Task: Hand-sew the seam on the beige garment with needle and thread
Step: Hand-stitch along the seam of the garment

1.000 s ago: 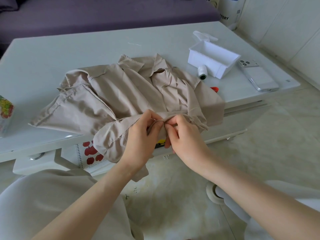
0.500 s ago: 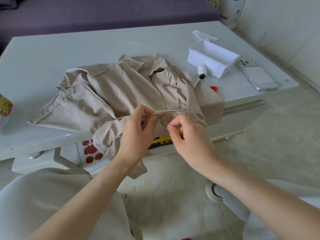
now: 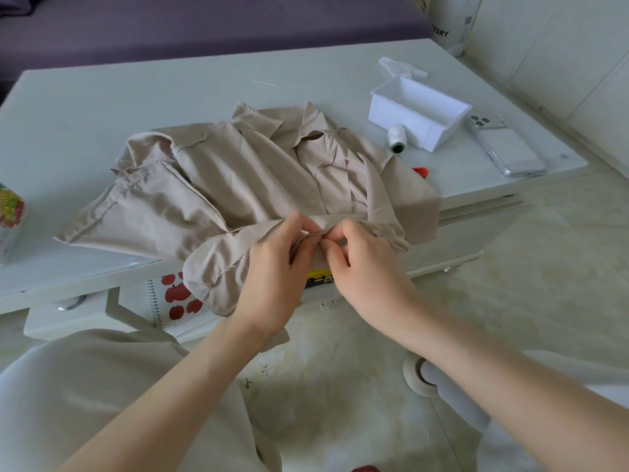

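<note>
Working on the beige garment (image 3: 245,178), heaped on the near part of the white table (image 3: 136,97) with its front fold spilling over the edge. Pinching that fold with the left hand (image 3: 272,264), thumb and forefinger clamped on the cloth, other fingers curled beneath. Meeting it fingertip to fingertip with the right hand (image 3: 367,264), thumb and forefinger closing together on the same folded edge, perhaps on a needle as well, too fine to make out. Working well apart from a white spool of thread (image 3: 397,137), lying against an open white box (image 3: 418,110) at the table's far right, with a phone (image 3: 507,148) just beside the box.
</note>
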{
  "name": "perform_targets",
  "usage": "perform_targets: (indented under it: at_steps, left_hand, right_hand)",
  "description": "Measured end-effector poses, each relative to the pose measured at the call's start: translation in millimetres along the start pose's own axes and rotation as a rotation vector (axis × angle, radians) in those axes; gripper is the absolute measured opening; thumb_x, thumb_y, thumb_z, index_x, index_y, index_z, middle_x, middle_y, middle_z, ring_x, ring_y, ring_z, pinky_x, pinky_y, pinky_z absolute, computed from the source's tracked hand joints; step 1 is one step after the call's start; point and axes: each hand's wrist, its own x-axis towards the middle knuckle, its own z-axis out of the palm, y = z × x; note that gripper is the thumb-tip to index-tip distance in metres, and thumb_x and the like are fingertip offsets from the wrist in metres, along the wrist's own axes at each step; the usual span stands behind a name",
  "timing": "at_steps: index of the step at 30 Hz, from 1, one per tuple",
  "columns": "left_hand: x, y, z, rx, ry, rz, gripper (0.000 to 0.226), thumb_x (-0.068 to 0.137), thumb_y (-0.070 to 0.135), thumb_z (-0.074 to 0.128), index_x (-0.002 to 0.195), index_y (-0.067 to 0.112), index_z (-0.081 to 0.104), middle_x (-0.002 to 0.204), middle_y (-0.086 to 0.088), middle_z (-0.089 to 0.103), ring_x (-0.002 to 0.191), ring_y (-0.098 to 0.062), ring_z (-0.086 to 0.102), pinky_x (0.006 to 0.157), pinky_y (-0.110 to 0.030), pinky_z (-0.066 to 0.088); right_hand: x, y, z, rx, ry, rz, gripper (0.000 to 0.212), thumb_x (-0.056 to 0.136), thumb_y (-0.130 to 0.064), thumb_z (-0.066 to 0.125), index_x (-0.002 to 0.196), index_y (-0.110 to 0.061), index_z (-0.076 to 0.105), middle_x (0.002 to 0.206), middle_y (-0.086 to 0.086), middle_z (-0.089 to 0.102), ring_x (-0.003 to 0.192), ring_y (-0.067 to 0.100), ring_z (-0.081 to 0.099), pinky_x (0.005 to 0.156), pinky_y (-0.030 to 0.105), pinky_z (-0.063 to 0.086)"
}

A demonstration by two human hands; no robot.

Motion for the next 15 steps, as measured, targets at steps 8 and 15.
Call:
perform_targets:
  at_steps: [8, 15]
  left_hand:
    - [0.0, -0.5, 0.5, 0.005, 0.027, 0.014, 0.011, 0.093, 0.003, 0.054, 0.087, 0.009, 0.061, 0.071, 0.005, 0.061, 0.069, -0.011, 0.055, 0.06, -0.015, 0.043]
    - [4.2, 1.4, -3.2, -0.021, 0.058, 0.003, 0.014, 0.094, 0.002, 0.053, 0.086, 0.012, 0.056, 0.067, 0.01, 0.059, 0.062, -0.004, 0.055, 0.057, -0.008, 0.04]
  right_hand:
    - [-5.4, -3.2, 7.3, 0.15, -0.067, 0.021, 0.008, 0.101, -0.015, 0.034, 0.105, -0.014, 0.041, 0.073, -0.007, 0.048, 0.062, 0.004, 0.046, 0.053, 0.015, 0.037]
    - [-14.7, 1.5, 6.9, 0.165, -0.127, -0.063, 0.025, 0.101, -0.011, 0.037, 0.124, -0.007, 0.042, 0.079, -0.01, 0.054, 0.074, 0.003, 0.054, 0.066, 0.007, 0.039]
